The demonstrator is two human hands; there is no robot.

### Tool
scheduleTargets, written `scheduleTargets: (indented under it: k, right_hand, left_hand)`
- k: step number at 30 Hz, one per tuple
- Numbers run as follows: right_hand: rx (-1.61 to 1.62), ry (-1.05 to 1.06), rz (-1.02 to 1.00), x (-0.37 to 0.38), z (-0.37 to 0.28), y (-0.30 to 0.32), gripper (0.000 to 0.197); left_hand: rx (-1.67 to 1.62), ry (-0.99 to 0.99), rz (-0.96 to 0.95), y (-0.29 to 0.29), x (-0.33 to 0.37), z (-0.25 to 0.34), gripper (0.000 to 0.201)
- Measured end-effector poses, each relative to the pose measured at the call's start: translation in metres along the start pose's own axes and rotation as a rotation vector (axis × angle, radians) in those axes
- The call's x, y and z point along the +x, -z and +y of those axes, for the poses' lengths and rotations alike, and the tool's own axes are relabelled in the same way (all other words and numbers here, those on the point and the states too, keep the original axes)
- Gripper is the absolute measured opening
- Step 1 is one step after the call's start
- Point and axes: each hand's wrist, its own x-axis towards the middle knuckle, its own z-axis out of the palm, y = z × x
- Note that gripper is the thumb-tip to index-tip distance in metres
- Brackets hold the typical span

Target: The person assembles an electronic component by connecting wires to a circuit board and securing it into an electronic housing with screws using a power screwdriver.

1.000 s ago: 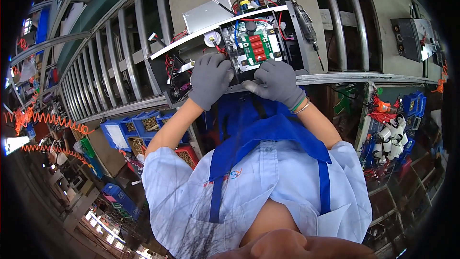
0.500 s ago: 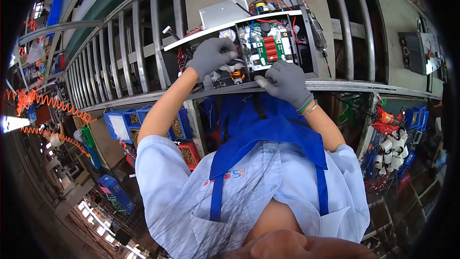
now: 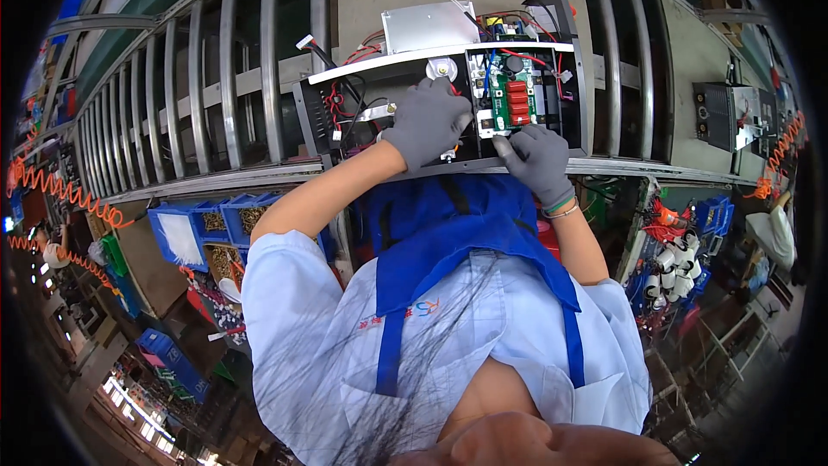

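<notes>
Before me lies a long open metal housing (image 3: 580,116) with a dark frame and a white upper edge. Its right compartment holds a green circuit board (image 3: 498,112) bearing a row of red components (image 3: 517,103). My left hand (image 3: 429,121), in a grey glove, reaches into the middle with bent fingers, just below a white round part (image 3: 442,69). What those fingertips hold, if anything, is hidden. My right hand (image 3: 536,160), gloved too, has its fingers curled over the front wall by the board's lower edge. Red and black wires (image 3: 335,103) lie in the left compartment.
A metal roller conveyor (image 3: 198,78) runs leftward under the housing. Behind it stands a silver plate (image 3: 429,28) beside loose cables. Blue bins (image 3: 179,233) of small parts sit below left, white parts (image 3: 673,272) below right. Another unit (image 3: 729,116) stands far right; orange coiled hoses (image 3: 73,194) hang left.
My left hand has shifted right and nearer to me inside the housing, now covering a copper-coloured coil seen before. My right hand stays at the front edge. The whole view has shifted slightly.
</notes>
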Motion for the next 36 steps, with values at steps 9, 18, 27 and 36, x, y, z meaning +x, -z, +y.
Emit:
scheduleTargets:
  k: [9,18,27,36]
  right_hand:
    - [-0.046,-0.027,0.050,-0.001,0.004,-0.008,0.035]
    - [0.174,-0.150,-0.041,0.018,-0.014,0.014,0.017]
    - [0.642,-0.429,-0.835,0.092,-0.027,0.032,0.033]
    - [0.955,-0.983,-1.236,0.121,-0.023,0.022,0.039]
  left_hand:
    - [-0.676,-0.031,-0.069,-0.004,-0.004,-0.031,0.015]
    - [-1.051,-0.173,-0.098,-0.014,-0.011,-0.055,0.024]
    - [-1.007,-0.219,-0.084,-0.003,-0.010,-0.051,0.019]
    - [-0.998,0.022,-0.189,0.008,-0.003,-0.054,0.018]
